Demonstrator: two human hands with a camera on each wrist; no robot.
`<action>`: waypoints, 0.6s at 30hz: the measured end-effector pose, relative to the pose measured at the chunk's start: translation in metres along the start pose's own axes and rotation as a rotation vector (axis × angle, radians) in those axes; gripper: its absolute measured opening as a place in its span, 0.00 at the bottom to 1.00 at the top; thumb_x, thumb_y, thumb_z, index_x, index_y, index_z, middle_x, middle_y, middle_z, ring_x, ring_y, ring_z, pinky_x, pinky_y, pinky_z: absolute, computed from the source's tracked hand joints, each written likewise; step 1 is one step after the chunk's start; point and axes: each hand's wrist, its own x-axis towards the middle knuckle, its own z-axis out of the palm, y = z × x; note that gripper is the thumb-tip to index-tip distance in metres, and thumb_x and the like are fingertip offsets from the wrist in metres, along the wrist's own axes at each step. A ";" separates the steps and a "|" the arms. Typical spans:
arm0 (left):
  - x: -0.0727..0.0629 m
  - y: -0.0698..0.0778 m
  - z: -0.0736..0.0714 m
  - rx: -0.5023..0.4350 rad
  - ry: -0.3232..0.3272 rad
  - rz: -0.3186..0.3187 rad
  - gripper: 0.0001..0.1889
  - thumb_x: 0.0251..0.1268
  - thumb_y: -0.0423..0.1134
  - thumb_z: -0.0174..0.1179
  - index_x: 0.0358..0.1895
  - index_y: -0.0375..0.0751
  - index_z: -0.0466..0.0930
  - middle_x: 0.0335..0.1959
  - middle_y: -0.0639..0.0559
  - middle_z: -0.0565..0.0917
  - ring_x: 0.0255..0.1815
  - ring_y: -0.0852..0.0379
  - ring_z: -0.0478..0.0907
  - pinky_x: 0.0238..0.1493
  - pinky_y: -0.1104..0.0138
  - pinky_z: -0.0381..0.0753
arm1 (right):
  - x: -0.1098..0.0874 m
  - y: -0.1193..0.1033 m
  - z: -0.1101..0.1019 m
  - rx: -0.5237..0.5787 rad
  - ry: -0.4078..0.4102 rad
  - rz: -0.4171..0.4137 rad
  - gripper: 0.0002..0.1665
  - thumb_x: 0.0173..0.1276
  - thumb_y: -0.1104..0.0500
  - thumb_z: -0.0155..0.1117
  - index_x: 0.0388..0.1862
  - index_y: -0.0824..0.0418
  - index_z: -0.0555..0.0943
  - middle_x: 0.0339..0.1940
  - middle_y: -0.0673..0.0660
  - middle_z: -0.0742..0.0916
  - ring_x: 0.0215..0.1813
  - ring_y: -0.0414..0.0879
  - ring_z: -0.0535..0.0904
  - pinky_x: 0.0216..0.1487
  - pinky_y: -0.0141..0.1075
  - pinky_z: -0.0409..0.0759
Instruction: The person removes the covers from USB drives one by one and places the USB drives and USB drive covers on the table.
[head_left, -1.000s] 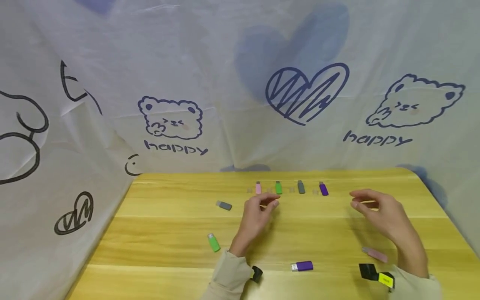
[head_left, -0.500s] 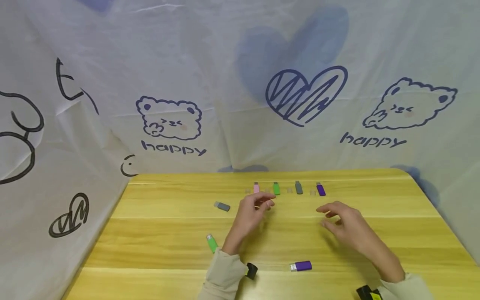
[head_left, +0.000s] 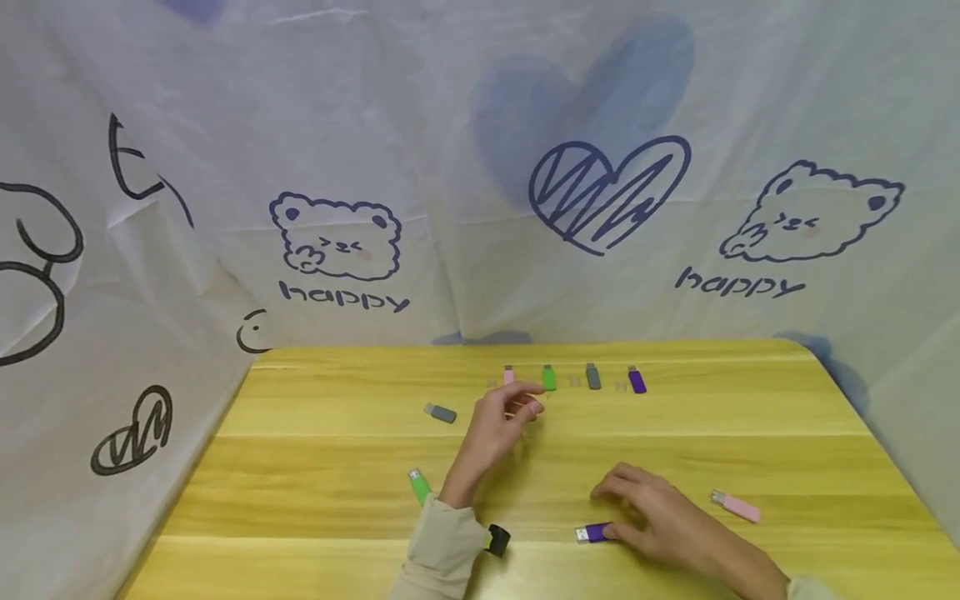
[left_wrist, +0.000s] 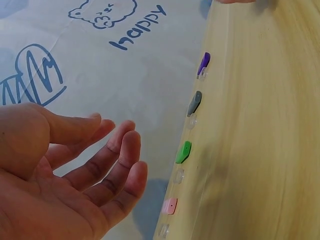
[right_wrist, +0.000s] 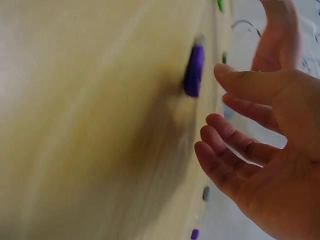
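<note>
Purple front stick (head_left: 595, 533): lies flat on the table (head_left: 315, 517) on your side, metal plug pointing left; a USB stick, partly covered by your thumb in the head view.
Right hand (head_left: 667, 512): positioned at the purple front stick; thumb and fingers well apart, fingers gently bent, nothing in its hold. The right wrist view shows a gap between your thumb tip and the stick.
Left hand (head_left: 497, 427): held over the table just short of the back row; fingers loosely curved, thumb apart from them, nothing in its hold.
Back row: four USB sticks near the far edge, plugs facing away from you. Read left to right: pink row stick (head_left: 508, 375), green row stick (head_left: 549, 380), grey row stick (head_left: 593, 377), purple row stick (head_left: 637, 381).
Clear pieces (left_wrist: 192, 121): small and transparent, one beside each row stick.
Loose grey stick (head_left: 442, 413): left of your left hand, plug pointing left.
Loose green stick (head_left: 418, 483): beside your left sleeve (head_left: 442, 542), which hides its near end.
Loose pink stick (head_left: 738, 507): right of your right hand, plug toward the left.
Printed cloth (head_left: 427, 133): hangs behind the table, showing hearts, bear faces and "happy".
</note>
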 end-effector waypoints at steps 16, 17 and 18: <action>0.000 -0.005 -0.002 0.017 -0.030 0.006 0.11 0.75 0.31 0.61 0.55 0.36 0.85 0.40 0.43 0.89 0.39 0.48 0.87 0.33 0.69 0.82 | 0.005 -0.011 0.016 -0.014 -0.037 -0.042 0.12 0.63 0.68 0.75 0.38 0.53 0.84 0.39 0.41 0.82 0.40 0.33 0.78 0.40 0.31 0.83; 0.000 -0.005 -0.002 0.016 -0.028 0.006 0.11 0.75 0.31 0.61 0.55 0.36 0.85 0.40 0.43 0.89 0.39 0.48 0.87 0.32 0.69 0.81 | 0.006 -0.011 0.016 0.002 -0.030 -0.047 0.13 0.63 0.69 0.75 0.37 0.52 0.83 0.37 0.41 0.82 0.39 0.32 0.78 0.39 0.30 0.83; 0.000 -0.005 -0.002 0.018 -0.025 0.006 0.11 0.75 0.31 0.61 0.55 0.36 0.85 0.40 0.43 0.89 0.39 0.48 0.87 0.32 0.70 0.81 | 0.006 -0.010 0.016 0.023 -0.025 -0.051 0.14 0.62 0.69 0.75 0.36 0.51 0.82 0.36 0.40 0.82 0.38 0.32 0.78 0.38 0.29 0.83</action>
